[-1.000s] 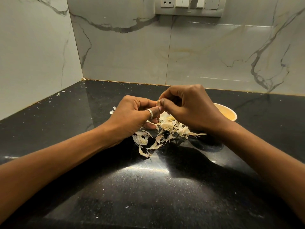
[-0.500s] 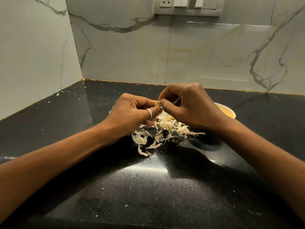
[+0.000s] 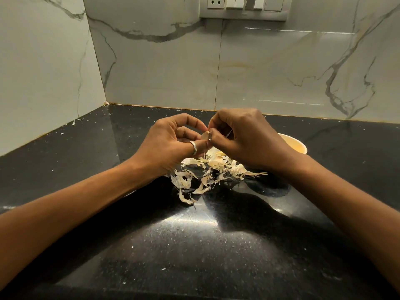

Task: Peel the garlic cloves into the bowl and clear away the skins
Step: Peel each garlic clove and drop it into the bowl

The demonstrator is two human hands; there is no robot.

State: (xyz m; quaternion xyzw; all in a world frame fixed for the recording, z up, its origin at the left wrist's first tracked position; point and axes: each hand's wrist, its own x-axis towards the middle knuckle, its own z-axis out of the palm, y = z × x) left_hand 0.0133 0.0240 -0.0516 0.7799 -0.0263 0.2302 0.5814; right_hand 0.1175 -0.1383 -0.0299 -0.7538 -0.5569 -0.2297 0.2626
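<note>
Above the pile of garlic skins (image 3: 213, 169) on the black bench (image 3: 194, 245), the left hand (image 3: 171, 146) pinches a garlic clove (image 3: 205, 135) while the right hand (image 3: 244, 139) grips its skin, probably so peelings drop clear. Behind the right hand stands the bowl (image 3: 296, 146); no writing is legible.

— Item one?
— Garlic clove (image 3: 205, 135): small, pale, tan at one end, mostly hidden. Pinched between the fingertips of the left hand (image 3: 173, 146) and the right hand (image 3: 246, 139), where the two meet.
— Item two?
— Garlic skins (image 3: 213, 167): loose heap of papery cream strips and curls, lying directly below both hands, a few strands trailing nearer the person.
— Item three?
— Bowl (image 3: 297, 145): round, cream, upright. Just behind the right hand and wrist, which cover most of it; only its right rim and inner wall show. Contents cannot be told.
</note>
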